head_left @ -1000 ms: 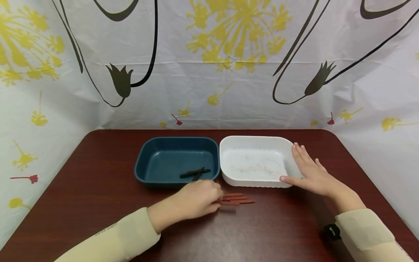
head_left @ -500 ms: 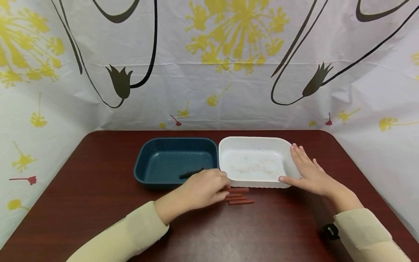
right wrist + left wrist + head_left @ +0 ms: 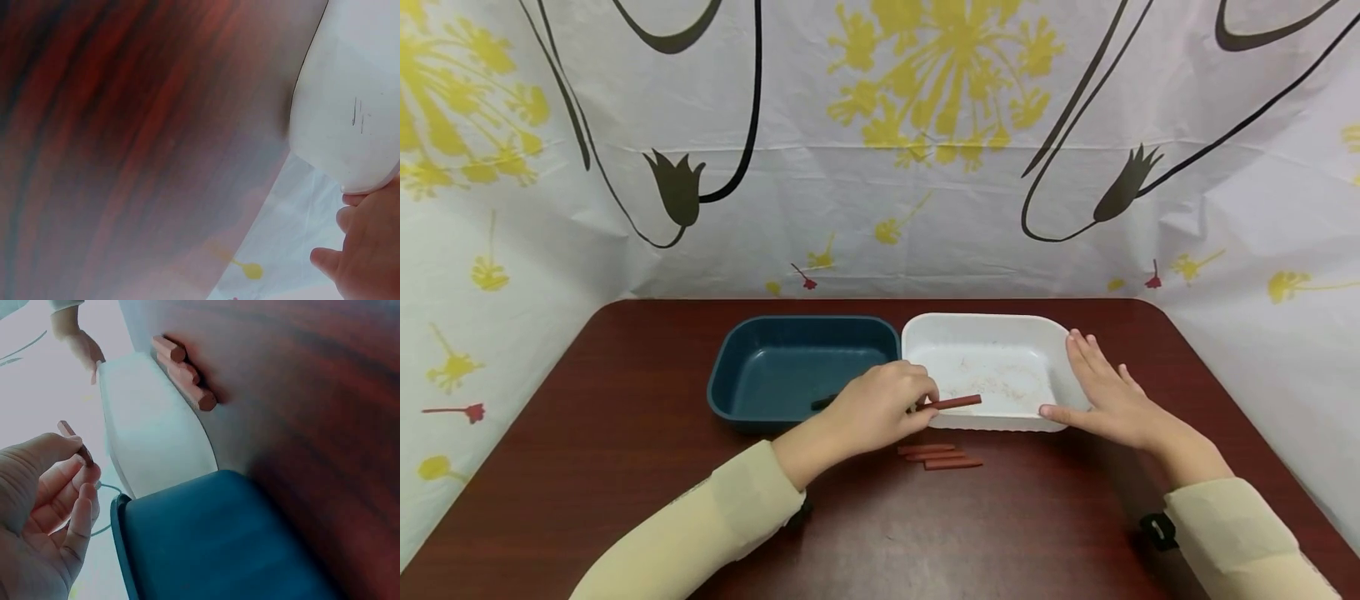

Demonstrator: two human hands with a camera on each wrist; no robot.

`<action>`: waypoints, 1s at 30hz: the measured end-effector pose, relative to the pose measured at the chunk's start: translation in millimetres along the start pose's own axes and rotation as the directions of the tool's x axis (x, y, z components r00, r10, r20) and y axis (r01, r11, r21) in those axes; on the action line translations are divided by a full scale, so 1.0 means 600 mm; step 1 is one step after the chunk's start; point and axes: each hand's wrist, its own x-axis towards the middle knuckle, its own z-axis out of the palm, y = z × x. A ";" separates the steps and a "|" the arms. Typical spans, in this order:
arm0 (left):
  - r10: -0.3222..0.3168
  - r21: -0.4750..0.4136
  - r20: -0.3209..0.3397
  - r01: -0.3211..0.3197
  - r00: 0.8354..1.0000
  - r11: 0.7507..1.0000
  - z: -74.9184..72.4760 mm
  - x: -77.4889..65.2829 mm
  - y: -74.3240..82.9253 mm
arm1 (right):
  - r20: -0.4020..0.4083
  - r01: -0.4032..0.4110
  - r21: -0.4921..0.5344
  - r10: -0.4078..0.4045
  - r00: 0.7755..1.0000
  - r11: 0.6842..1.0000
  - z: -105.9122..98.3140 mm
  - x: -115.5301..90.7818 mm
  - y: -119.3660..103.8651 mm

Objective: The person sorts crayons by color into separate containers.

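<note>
My left hand (image 3: 880,408) pinches a slim reddish-brown stick (image 3: 958,402) between thumb and fingers, above the front left of the white tray (image 3: 985,422). The left wrist view shows the stick (image 3: 67,430) with flat-sided faces, its far part beyond the fingertips. In front of the white tray, several similar reddish-brown sticks (image 3: 951,464) lie side by side on the table. My right hand (image 3: 1112,400) has its fingers straight and rests against the right side of the white tray. In the right wrist view, that hand (image 3: 372,244) touches the tray's corner.
A dark blue tray (image 3: 730,408) stands left of the white one, their sides touching. Dark sticks (image 3: 823,402) inside it are mostly hidden by my left hand. Reddish crumbs mark the white tray's floor. A patterned cloth (image 3: 925,208) hangs behind the dark red table (image 3: 962,533).
My left hand has taken one reddish-brown stick from the group on the table and lifted it forward over the white tray's near edge. The right hand has stayed on the tray.
</note>
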 end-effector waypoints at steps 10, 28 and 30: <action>-0.002 0.068 -0.004 0.003 1.000 0.998 0.002 0.035 -0.022 | -0.005 0.012 -0.014 -0.012 1.000 1.000 -0.002 0.000 -0.002; -0.111 0.069 0.022 0.109 0.994 0.992 0.032 0.080 -0.037 | -0.010 0.002 0.004 -0.002 1.000 1.000 0.003 -0.003 -0.002; -0.112 0.071 0.012 0.111 0.994 0.991 0.030 0.080 -0.038 | -0.009 0.001 0.007 -0.001 1.000 1.000 0.002 -0.003 -0.002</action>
